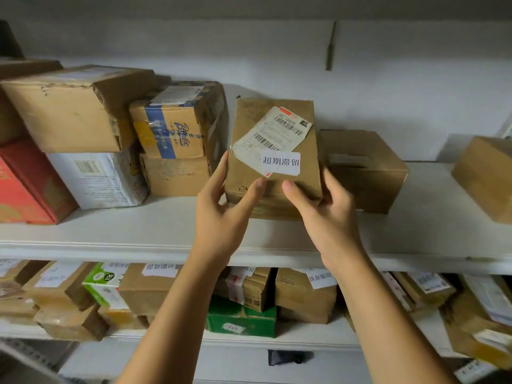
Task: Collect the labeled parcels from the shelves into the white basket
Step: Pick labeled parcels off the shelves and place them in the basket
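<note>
A brown cardboard parcel with a barcode slip and a white printed label is tilted up at the middle of the upper shelf. My left hand grips its lower left corner, thumb on the front face. My right hand grips its lower right side, thumb near the label. The white basket is not in view.
Stacked cardboard boxes, a white wrapped parcel and a red box fill the shelf's left. Plain brown boxes stand right of the held parcel. The lower shelf holds several labeled parcels and a green box.
</note>
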